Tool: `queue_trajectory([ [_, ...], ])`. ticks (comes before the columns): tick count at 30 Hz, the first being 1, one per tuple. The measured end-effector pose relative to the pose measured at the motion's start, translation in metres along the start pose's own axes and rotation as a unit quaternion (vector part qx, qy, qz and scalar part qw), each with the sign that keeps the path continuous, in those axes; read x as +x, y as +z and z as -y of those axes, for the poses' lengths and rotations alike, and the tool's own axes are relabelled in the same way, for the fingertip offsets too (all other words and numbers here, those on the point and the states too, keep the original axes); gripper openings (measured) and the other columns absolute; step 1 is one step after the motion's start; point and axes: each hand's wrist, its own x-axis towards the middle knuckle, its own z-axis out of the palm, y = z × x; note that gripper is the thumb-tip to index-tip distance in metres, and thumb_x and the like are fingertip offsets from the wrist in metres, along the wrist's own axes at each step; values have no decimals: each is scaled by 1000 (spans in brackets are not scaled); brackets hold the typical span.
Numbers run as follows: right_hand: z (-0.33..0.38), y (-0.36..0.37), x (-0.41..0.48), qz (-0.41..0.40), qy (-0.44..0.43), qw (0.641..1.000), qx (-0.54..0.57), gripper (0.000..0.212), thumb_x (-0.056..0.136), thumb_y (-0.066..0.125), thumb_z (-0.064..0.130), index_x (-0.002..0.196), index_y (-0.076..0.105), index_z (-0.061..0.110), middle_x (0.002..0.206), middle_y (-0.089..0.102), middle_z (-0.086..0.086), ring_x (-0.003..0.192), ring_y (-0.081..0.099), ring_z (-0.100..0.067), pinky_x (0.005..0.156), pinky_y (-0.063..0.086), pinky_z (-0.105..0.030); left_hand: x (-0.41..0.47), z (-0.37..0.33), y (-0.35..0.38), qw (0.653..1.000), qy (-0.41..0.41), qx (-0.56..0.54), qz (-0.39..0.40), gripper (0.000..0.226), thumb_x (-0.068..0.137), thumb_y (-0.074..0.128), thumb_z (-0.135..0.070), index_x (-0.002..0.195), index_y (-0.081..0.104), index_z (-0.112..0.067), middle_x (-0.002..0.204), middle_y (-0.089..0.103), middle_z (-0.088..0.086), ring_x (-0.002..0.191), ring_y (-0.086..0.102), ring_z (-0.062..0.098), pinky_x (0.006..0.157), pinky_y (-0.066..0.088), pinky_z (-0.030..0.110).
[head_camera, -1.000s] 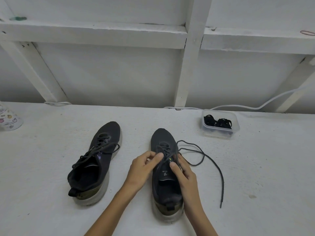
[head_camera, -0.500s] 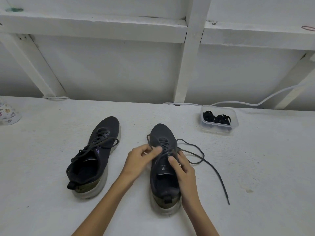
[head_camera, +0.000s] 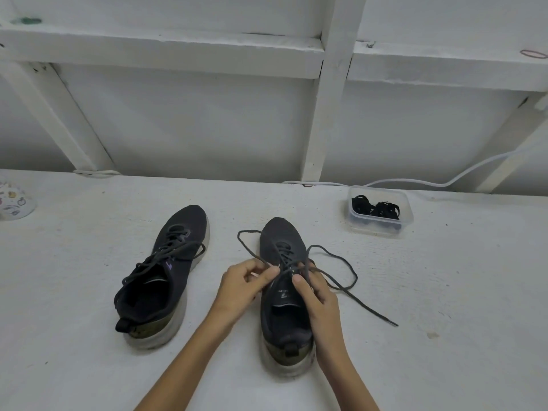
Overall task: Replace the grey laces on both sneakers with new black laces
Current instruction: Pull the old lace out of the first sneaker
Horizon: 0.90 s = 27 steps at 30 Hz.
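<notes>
Table [head_camera: 89, 307] carries both sneakers: left sneaker [head_camera: 166, 280] at 9 o'clock (laced), right sneaker [head_camera: 284, 318] centre. Left hand [head_camera: 241, 287] and right hand [head_camera: 317, 295] pinch its loosened grey lace [head_camera: 355, 277]. Tub [head_camera: 406, 215] with black laces [head_camera: 375, 207] at 1 o'clock.

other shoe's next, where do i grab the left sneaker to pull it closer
Heel collar of the left sneaker, from the near side: the heel faces you and the opening gapes, so fingers likely hook in clear of the laces.
</notes>
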Motion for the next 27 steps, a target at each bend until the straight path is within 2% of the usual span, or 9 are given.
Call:
queue_trajectory([
  [3, 0, 2, -1, -5, 8, 1000, 9, 33, 77, 69, 45, 105, 74, 28, 123, 65, 5, 122, 57, -14, 106, 44, -42, 8, -1, -8, 998, 27, -4, -63, 12, 87, 70, -17, 77, 68, -13, 58, 56, -12, 53, 45, 1, 52, 36, 14],
  [8, 1, 3, -2, -1, 17, 1000, 20, 46, 73, 69, 53, 113, 73, 30, 133, 60, 6, 128, 52, -13, 110, 40, -45, 21, -19, -40, 952, 49, -175, -247, 13, 94, 61, -19, 84, 62, -12, 70, 50, -1, 60, 44, 7, 48, 37, 16],
  [12, 0, 4, -2, -7, 24, 1000, 18, 50, 75, 72, 52, 119, 70, 28, 136, 59, 2, 130, 51, -17, 109, 41, -49, 8, -9, -23, 984, -4, -120, -134, 26, 92, 62, -33, 86, 66, -7, 76, 58, -3, 64, 47, 8, 54, 37, 21],
  [16, 4, 1, -2, 5, -3, 1000, 17, 19, 87, 66, 29, 103, 75, 28, 115, 68, -1, 111, 63, -15, 93, 49, -33, -5, 3, 4, 999, 6, -45, -22, 15, 89, 67, -23, 86, 70, -9, 65, 62, -15, 57, 51, 2, 51, 37, 11],
  [19, 3, 1, -2, 12, 7, 1000, 13, 32, 81, 68, 41, 110, 73, 28, 124, 65, 0, 119, 59, -14, 100, 47, -33, 3, -1, -1, 998, 29, -17, -55, 12, 91, 65, -17, 80, 68, -13, 60, 60, -18, 56, 48, -2, 55, 37, 13],
  [21, 0, 1, -2, 12, 23, 999, 19, 44, 81, 73, 45, 122, 69, 28, 138, 57, 8, 130, 49, -7, 107, 42, -31, 10, -8, -13, 988, 39, -63, -135, 14, 93, 63, -19, 79, 64, -15, 61, 56, -14, 58, 46, 1, 56, 35, 20],
  [23, 0, 0, -2, 4, 35, 998, 44, 43, 83, 73, 39, 125, 67, 29, 143, 52, 15, 132, 44, 2, 105, 38, -21, 17, -15, -27, 964, 48, -135, -223, 15, 95, 60, -19, 80, 61, -16, 66, 51, -5, 61, 45, 4, 55, 33, 22],
  [25, -2, 0, -1, 2, 31, 999, 38, 47, 78, 73, 46, 123, 68, 31, 143, 51, 15, 133, 44, -1, 109, 39, -28, 18, -18, -35, 951, 45, -167, -258, 14, 96, 59, -20, 82, 61, -16, 71, 51, -3, 63, 45, 5, 55, 34, 22],
  [27, -2, 1, -1, 0, 31, 999, 40, 58, 71, 72, 55, 123, 68, 30, 142, 52, 14, 133, 45, -4, 113, 38, -39, 14, -14, -30, 963, 23, -154, -220, 14, 96, 58, -24, 85, 62, -15, 73, 54, -3, 66, 46, 7, 57, 35, 23],
])
